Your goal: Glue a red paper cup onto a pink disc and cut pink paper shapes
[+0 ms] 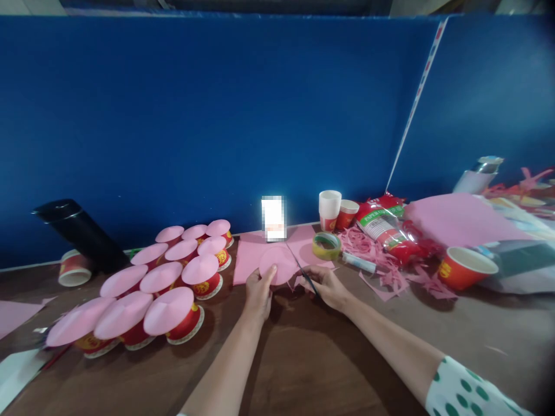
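Note:
Pinched in my left hand [258, 292] is a pink paper disc [281, 266], with the thumb on its upper face. My right hand [328, 288] is closed round dark-handled scissors [309, 282], whose blades point up and away at the disc's right edge. Whether the blades touch the paper I cannot tell. Under and behind both hands lie pink paper sheets [246, 261]. To the left, several red paper cups stand upside down in rows, each topped by a shallow pink paper cone [169, 312].
A black flask [84, 234] leans at the left near a tipped paper cup [74, 268]. Right of the sheets are a tape roll [326, 247], a glue stick [359, 262], pink scraps [390, 283], stacked cups [329, 209] and a red cup [466, 268]. A blue partition [195, 115] closes off the back.

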Demonstrator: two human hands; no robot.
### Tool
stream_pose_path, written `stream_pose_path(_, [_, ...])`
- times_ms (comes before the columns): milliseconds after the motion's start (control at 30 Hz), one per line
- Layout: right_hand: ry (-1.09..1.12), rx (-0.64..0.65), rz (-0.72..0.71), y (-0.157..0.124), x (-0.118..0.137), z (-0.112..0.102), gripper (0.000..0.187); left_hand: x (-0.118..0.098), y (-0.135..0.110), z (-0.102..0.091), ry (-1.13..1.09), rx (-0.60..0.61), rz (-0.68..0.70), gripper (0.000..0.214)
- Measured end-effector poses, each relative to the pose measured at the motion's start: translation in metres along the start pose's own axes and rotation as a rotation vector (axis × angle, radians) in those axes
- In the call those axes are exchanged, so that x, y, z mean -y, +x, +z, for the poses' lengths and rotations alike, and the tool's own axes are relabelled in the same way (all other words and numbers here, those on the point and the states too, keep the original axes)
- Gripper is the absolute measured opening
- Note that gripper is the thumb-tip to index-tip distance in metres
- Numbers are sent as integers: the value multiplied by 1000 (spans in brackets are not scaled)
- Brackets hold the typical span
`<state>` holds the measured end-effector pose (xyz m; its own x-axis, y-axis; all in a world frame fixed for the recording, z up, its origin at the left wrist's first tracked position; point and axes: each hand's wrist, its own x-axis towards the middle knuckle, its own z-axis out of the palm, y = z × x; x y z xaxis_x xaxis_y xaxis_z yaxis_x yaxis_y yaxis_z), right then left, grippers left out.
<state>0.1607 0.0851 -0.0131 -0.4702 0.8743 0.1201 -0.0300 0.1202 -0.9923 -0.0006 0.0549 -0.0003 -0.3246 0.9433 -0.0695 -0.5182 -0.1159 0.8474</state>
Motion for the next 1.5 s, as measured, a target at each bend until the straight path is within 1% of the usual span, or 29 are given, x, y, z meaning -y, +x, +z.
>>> stream_pose_path(133, [-9,-6,-1,0,-1,0,38,-1,-1,1,4,-28,-10,32])
stream_pose_path(267, [-29,-9,-7,1,-2,0,38,-1,0,1,17,-63,0,27])
stream_pose_path(567, [-31,-7,14,0,-2,0,34,2,1,0,-1,-56,21,27])
stream_pose_path(867, [-45,-12,16,1,-5,0,35,1,2,1,15,-103,34,24])
stream_pose_path(1100, [-53,10,-3,1,-6,-1,33,2,3,0,20,-128,40,24])
stream_pose_path(1300, [-56,-5,15,1,-6,-1,34,1,2,1,27,-98,44,24])
stream_pose_path(1500, [-7,-7,24,0,1,1,35,0,1,1,14,-51,31,26])
